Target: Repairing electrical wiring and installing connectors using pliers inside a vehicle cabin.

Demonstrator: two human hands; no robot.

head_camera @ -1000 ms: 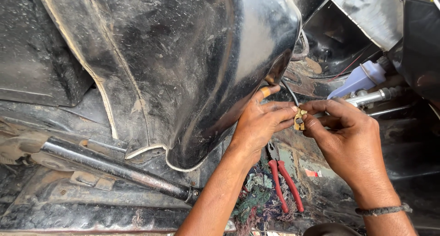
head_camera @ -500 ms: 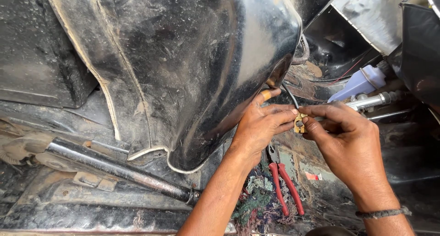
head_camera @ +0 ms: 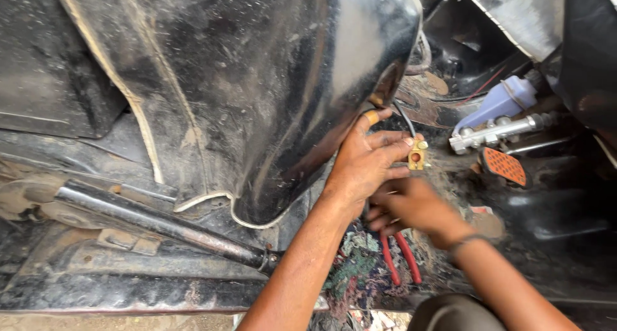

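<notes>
My left hand [head_camera: 367, 161] pinches a small brass terminal clamp [head_camera: 418, 155] fixed to the end of a black cable [head_camera: 406, 119] that comes out from under the big black curved metal panel [head_camera: 257, 80]. My right hand [head_camera: 411, 205] has dropped below the clamp and reaches down onto the red-handled pliers [head_camera: 402, 257], its fingers curled at the top of the handles. The pliers lie on a pile of coloured rags [head_camera: 357, 267]. A dark band sits on my right wrist.
A black metal rod [head_camera: 160, 222] runs across the dirty floor at lower left. At the right stand a pale blue plastic reservoir [head_camera: 498, 103], a silver cylinder fitting [head_camera: 498, 130] and an orange studded pedal pad [head_camera: 504, 166].
My right hand let go of the brass clamp and moved down to the red-handled pliers. My left hand kept holding the clamp.
</notes>
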